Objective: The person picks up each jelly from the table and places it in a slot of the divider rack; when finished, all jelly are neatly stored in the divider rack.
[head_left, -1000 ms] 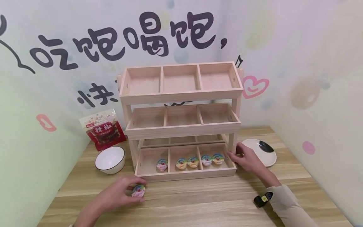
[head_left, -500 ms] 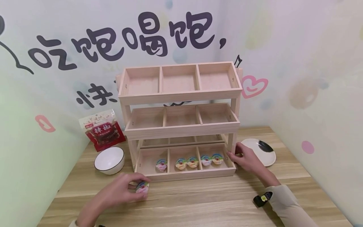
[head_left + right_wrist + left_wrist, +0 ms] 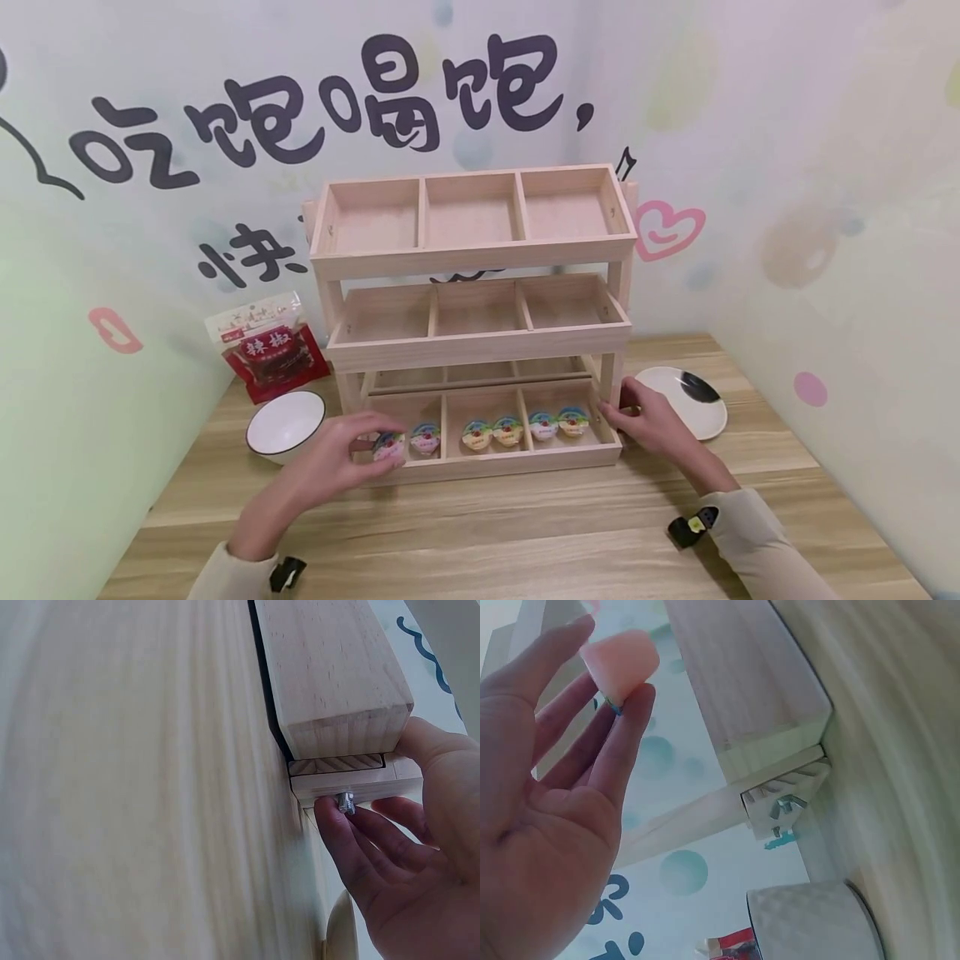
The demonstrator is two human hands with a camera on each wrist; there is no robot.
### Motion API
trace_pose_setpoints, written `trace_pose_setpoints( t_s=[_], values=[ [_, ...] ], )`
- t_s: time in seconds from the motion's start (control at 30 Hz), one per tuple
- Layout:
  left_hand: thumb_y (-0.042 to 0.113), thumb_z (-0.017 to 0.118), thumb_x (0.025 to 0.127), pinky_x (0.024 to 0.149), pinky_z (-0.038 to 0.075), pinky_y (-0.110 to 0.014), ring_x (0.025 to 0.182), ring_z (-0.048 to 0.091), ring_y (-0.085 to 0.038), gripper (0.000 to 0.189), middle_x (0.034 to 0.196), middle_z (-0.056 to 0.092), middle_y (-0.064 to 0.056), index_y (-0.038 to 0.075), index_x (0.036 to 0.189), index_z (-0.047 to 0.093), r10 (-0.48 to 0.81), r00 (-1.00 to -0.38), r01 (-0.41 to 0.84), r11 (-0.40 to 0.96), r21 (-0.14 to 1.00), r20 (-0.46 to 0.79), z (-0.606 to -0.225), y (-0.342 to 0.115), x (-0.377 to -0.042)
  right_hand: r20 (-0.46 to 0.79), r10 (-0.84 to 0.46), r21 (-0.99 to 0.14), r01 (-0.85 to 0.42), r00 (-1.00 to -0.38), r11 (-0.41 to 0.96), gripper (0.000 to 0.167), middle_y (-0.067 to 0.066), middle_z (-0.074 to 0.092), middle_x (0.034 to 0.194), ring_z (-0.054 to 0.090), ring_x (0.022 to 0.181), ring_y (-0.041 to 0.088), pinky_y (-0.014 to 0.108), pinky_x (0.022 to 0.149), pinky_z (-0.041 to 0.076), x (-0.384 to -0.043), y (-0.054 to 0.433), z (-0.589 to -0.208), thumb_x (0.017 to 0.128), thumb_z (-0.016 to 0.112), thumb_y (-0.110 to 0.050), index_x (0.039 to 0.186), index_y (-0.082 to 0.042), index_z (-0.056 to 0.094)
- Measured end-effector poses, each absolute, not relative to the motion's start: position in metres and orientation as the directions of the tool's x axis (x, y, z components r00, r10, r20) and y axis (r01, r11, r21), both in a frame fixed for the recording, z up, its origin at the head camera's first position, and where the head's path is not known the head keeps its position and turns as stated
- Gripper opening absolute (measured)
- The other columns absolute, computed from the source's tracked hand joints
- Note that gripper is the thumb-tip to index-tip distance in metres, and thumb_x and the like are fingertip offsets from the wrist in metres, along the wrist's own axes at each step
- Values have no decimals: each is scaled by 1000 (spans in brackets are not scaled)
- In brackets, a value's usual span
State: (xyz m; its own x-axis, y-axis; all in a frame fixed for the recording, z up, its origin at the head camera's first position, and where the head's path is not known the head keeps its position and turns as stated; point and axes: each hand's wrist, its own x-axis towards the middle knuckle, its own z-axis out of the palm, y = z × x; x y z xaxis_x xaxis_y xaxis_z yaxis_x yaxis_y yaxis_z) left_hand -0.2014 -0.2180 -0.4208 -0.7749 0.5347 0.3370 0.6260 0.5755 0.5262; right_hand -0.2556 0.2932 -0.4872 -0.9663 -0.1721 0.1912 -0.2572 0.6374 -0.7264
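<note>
My left hand [image 3: 341, 454] pinches a pink jelly cup [image 3: 387, 447] between thumb and fingers, at the left compartment of the bottom tier. The left wrist view shows the cup's pink tapered body [image 3: 622, 664] off the fingertips. Just right of it, another pink-lidded jelly cup [image 3: 425, 437] lies in the same compartment. Two yellow-lidded cups [image 3: 492, 432] lie in the middle compartment and two cups [image 3: 558, 422] in the right one. My right hand [image 3: 651, 421] grips the right end of the wooden rack [image 3: 480, 337], its fingers by a metal bolt [image 3: 346, 802].
The rack's upper two tiers hold nothing in their compartments. Left of it stand a white bowl [image 3: 287, 423] and a red dried-chili bag [image 3: 272, 348]. A white plate [image 3: 693, 408] with a dark patch lies behind my right hand. Walls close in behind and at both sides.
My left hand has carried the jelly cup from in front of the rack up and over the front edge, to the left compartment. My right hand has kept its grip on the rack.
</note>
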Motion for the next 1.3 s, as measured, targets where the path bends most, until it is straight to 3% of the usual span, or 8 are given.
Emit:
trace_pose_setpoints(
  t_s=[0.37, 0.83, 1.07, 1.3],
  values=[
    [21, 88, 92, 87, 67, -40, 105, 78, -21, 33, 121, 81, -4, 14, 123, 79, 530, -799, 591, 607, 532, 284, -421, -208, -226, 192, -178, -729, -262, -965, 633, 42, 18, 74, 113, 74, 100, 25, 23, 76, 61, -257, 293, -490, 103, 76, -28, 132, -1, 61],
    [17, 86, 94, 101, 61, -52, 118, 75, -28, 36, 126, 80, -8, 9, 128, 77, 527, -820, 566, 684, 460, 225, -426, -208, -229, 182, -181, -732, -256, -966, 631, 45, 21, 73, 116, 73, 103, 27, 22, 78, 61, -256, 293, -486, 103, 76, -25, 136, 1, 59],
    [13, 85, 94, 99, 62, -52, 115, 75, -31, 34, 124, 79, -9, 6, 126, 77, 549, -817, 569, 716, 404, 178, -432, -210, -233, 181, -185, -732, -258, -966, 631, 48, 22, 73, 119, 74, 105, 28, 28, 80, 64, -256, 293, -485, 104, 75, -27, 139, 1, 58],
    [12, 85, 94, 95, 63, -51, 112, 76, -30, 31, 120, 80, -11, 5, 123, 78, 564, -816, 559, 715, 420, 128, -435, -212, -234, 177, -188, -733, -257, -966, 630, 48, 21, 73, 120, 74, 105, 28, 29, 81, 64, -256, 293, -486, 104, 75, -28, 139, 1, 59]
  ],
)
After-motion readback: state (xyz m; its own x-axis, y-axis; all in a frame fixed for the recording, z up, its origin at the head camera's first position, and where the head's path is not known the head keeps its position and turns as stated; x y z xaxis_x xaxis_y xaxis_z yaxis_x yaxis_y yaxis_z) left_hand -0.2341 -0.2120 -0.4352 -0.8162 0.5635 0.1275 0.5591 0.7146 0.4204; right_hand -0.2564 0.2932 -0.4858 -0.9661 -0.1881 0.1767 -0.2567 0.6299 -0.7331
